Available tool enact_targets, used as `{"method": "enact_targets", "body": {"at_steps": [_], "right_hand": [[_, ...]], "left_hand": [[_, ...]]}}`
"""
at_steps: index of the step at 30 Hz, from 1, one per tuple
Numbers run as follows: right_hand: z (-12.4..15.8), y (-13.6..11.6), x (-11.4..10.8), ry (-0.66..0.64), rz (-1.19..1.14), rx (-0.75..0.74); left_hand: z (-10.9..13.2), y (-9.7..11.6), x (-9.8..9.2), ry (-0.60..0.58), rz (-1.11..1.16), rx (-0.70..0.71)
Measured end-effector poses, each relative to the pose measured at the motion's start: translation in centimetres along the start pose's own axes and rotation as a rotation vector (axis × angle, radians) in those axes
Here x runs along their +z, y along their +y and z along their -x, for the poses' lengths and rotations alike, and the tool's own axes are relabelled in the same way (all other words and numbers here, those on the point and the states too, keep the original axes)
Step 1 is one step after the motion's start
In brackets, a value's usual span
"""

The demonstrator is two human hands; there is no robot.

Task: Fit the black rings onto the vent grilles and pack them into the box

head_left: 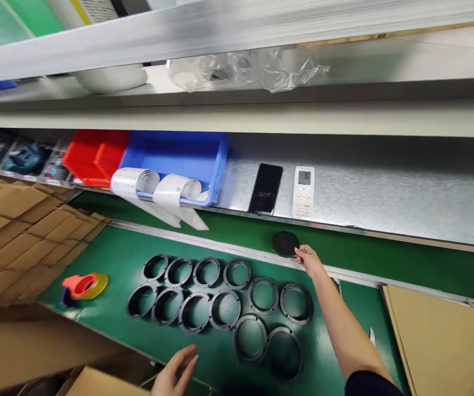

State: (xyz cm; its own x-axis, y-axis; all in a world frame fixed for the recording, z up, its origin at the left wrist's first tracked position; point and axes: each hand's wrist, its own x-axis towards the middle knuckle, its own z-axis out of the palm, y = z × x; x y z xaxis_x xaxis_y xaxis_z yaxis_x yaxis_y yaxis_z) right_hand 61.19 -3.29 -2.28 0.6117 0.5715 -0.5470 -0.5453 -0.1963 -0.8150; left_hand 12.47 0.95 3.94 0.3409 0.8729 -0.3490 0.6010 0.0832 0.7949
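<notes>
My right hand point(308, 259) reaches to the back of the green table, its thumb and fingers pinched on the edge of a flat black round disc point(285, 243). The disc is held up against the green back panel, below the metal shelf. Nearer to me, my left hand point(176, 369) hovers over the table's front edge, fingers loosely curled and apart from the thumb, with nothing seen in it. Between the hands several black rings point(195, 312) with small lugs lie in two rows on the green tabletop point(115, 275). Some stand close against each other.
An orange and yellow tape dispenser point(85, 286) lies at the left, beside stacked cardboard point(22, 236). On the shelf are a blue bin point(174, 151) with paper label rolls, red bins point(95, 157), a phone point(266, 188) and a white remote control point(303, 192). Cardboard point(447, 335) lies right.
</notes>
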Motion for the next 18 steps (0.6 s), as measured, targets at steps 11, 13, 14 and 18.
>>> {"method": "enact_targets", "body": {"at_steps": [11, 13, 14, 18], "right_hand": [[18.6, -2.4, 10.7, -1.016, 0.324, -0.173], [20.8, -1.4, 12.3, -0.965, 0.287, -0.192], [21.8, -0.7, 13.0, -0.93, 0.257, -0.197], [25.0, 2.1, 15.9, -0.906, 0.228, -0.175]], "left_hand": [[-1.4, 10.4, 3.1, -0.817, 1.188, -0.272], [-0.4, 10.1, 1.7, -0.922, 1.297, -0.233], [0.0, 9.7, 0.9, -0.948, 1.327, -0.189], [1.5, 8.0, -2.8, -0.967, 1.327, -0.035]]}}
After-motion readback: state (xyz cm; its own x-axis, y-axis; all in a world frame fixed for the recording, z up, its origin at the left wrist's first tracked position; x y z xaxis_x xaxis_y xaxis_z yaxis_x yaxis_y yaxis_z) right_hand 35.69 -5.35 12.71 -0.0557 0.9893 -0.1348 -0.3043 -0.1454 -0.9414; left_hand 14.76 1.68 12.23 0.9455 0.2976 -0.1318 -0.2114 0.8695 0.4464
